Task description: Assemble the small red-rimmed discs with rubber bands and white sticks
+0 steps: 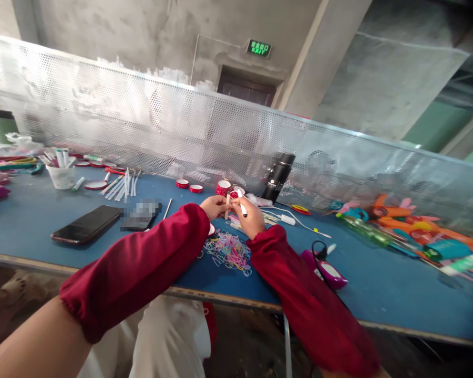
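My left hand (214, 207) pinches a thin, flat wooden stick (227, 203), held upright above the table. Close beside it, my right hand (253, 218) is closed around a white marker pen (243, 208) with a dark end. The pen is right by the stick; I cannot make out whether its tip touches the wood. Just below both hands lies a loose pile of small coloured rubber bands (230, 252). Behind the fingers stand red-and-white rolls of tape (223, 187), partly covered by the hands. Red sleeves cover both forearms.
A phone (87, 224), a white cup of markers (61, 176) and loose white sticks (120, 186) lie left. A black bottle (278, 178) stands behind, against the perforated metal screen (161, 115). To the right are a purple device (333, 274) and colourful balloon-like items (421, 231).
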Tool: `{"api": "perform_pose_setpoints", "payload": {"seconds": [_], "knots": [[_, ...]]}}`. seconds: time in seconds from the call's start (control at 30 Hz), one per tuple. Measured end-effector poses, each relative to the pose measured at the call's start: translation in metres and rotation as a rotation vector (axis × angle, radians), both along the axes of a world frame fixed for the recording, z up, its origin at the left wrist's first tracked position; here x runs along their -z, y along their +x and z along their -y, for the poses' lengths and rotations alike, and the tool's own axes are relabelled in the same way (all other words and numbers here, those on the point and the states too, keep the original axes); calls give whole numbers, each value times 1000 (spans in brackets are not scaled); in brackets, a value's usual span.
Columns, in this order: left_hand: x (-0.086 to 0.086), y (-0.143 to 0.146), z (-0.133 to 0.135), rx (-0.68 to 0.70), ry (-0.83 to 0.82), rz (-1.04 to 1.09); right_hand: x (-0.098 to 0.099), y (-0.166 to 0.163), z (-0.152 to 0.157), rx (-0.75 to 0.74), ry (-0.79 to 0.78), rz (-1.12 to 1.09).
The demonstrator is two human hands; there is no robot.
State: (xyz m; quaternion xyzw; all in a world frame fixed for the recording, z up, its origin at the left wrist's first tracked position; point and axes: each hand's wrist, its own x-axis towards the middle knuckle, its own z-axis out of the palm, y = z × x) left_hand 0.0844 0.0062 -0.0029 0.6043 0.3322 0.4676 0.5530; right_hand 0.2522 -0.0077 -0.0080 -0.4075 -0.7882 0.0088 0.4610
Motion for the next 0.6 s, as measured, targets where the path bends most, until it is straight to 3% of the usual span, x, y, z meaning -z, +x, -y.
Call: {"api": "perform_pose_setpoints", "payload": {"seconds": [0.4, 0.6], "knots": [[12, -2, -11, -12, 201, -161, -8, 4, 0, 117, 214, 361], [13, -2, -9, -22, 215, -192, -9, 3, 1, 135, 259, 440]]}}
